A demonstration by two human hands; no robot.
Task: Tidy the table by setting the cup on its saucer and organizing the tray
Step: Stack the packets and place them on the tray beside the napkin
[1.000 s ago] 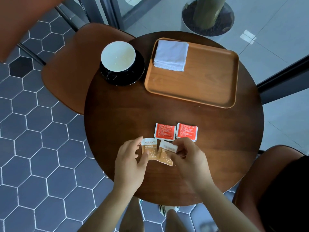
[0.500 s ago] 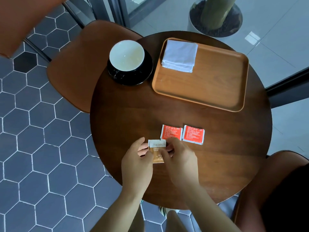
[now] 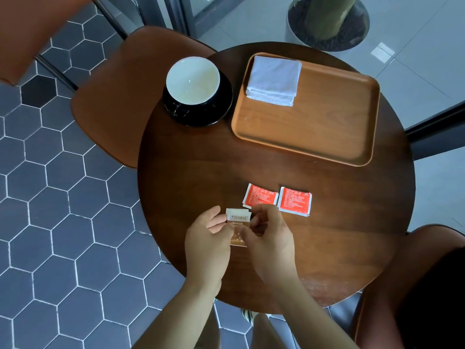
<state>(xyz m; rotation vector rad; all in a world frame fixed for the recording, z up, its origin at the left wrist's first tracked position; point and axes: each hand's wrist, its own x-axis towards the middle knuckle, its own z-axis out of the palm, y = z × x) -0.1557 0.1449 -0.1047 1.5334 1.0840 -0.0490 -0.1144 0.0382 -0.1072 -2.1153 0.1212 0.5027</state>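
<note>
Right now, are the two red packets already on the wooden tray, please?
No, the left red packet and right red packet lie on the table, short of the tray, which holds only a folded napkin.

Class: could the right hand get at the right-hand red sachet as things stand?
Probably yes: the red sachet lies uncovered just beyond the right hand, though that hand is busy pinching the brown sachet.
</note>
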